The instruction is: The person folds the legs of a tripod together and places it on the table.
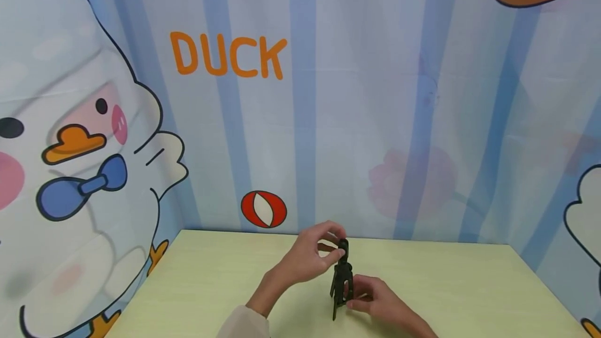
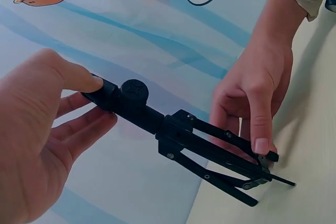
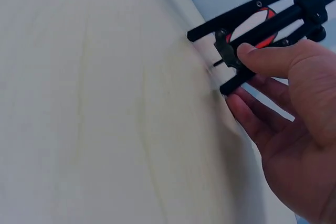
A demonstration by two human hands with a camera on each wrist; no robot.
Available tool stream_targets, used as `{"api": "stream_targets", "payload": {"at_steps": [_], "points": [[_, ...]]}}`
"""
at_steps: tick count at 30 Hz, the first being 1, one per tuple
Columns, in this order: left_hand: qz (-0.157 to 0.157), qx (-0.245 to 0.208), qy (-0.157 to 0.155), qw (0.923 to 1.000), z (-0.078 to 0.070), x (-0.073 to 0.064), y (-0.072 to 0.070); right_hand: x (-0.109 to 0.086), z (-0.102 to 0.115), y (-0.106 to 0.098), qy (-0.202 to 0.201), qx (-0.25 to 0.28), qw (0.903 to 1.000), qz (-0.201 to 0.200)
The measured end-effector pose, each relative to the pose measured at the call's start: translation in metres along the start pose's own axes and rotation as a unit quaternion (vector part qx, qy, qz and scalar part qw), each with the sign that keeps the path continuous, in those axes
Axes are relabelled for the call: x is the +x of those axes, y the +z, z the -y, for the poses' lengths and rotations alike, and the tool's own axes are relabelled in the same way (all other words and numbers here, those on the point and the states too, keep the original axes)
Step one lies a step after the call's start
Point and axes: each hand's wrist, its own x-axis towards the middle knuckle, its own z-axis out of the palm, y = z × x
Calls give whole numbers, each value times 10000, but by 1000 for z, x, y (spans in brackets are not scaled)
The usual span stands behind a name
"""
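A small black tripod [image 1: 343,277] is held over the table, its legs pointing down and only partly spread. My left hand [image 1: 306,255] grips its top end between thumb and fingers, above the round knob [image 2: 134,93] in the left wrist view. Lower down, my right hand [image 1: 381,300] pinches the tripod near the leg ends. In the right wrist view the right thumb [image 3: 262,57] presses by the brace at the bottom of the centre column, with the fingers behind a leg. A thin rod end sticks out past the brace.
The pale yellow table [image 1: 225,265] spreads below both hands. Behind it hangs a light blue striped curtain [image 1: 347,93] printed with cartoon ducks and orange lettering. Its lower part meets the table's far edge just beyond the left hand.
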Motion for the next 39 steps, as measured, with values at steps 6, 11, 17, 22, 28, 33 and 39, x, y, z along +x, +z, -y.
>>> {"api": "stream_targets", "payload": {"at_steps": [6,11,17,22,28,33,39], "points": [[299,663,335,9968,-7,4,-6,7,-2,12,-165,-199,9994,-241],[547,1023,480,9921,-15,7,-12,9,-2,17,-260,-292,9984,-419],[766,1314,586,9866,-19,8,-18,10,0,18,-224,-286,9983,-451],[812,1221,440,9882,-19,5,-26,9,-1,20,-343,-179,9975,-599],[751,1151,319,9900,-14,-4,-38,6,-3,18,-484,-172,9952,-832],[584,1196,289,9907,-9,-12,-48,3,-1,11,-601,-265,9929,-988],[412,1164,202,9921,2,-24,-57,-4,4,-2,-465,-313,9878,-1454]]}}
